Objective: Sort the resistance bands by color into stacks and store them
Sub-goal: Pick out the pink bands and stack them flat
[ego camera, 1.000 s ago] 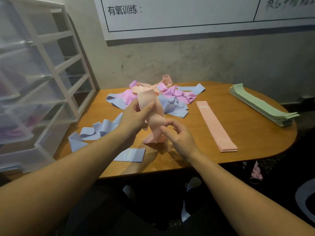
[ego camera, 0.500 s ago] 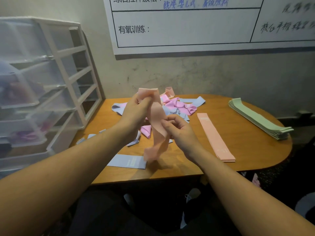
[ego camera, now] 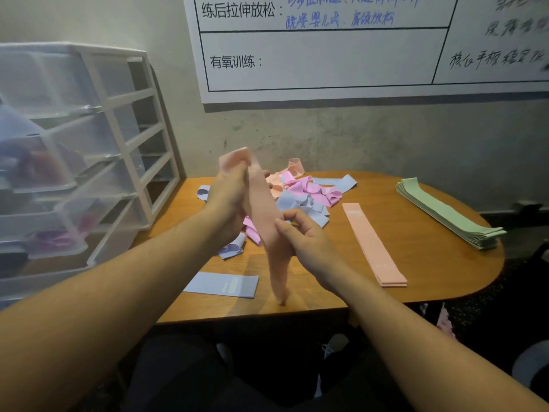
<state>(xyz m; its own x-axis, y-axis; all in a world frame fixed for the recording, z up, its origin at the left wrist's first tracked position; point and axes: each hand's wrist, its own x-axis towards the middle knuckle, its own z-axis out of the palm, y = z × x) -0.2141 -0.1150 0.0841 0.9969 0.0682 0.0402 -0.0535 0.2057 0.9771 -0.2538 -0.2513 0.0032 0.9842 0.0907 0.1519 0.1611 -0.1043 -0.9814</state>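
A peach band [ego camera: 261, 212] hangs upright above the table's near edge. My left hand [ego camera: 228, 200] grips its upper end, and my right hand [ego camera: 306, 236] pinches it lower down. To the right lies a flat stack of peach bands [ego camera: 374, 248]. At the far right a neat stack of green bands [ego camera: 445, 215] lies on the table. A mixed heap of pink, blue and peach bands [ego camera: 306, 191] sits at the back of the table. One flat blue band [ego camera: 225, 285] lies near the front edge, and another blue band [ego camera: 231, 248] curls beside it.
A wooden oval table [ego camera: 430, 281] holds everything. A white frame of clear plastic drawers [ego camera: 74, 179] stands at its left, some drawers pulled out with bands inside. A whiteboard [ego camera: 341, 55] hangs on the wall behind.
Both hands have lifted the peach band higher and drawn it out longer. My right hand has slid lower along it. The camera has tilted up.
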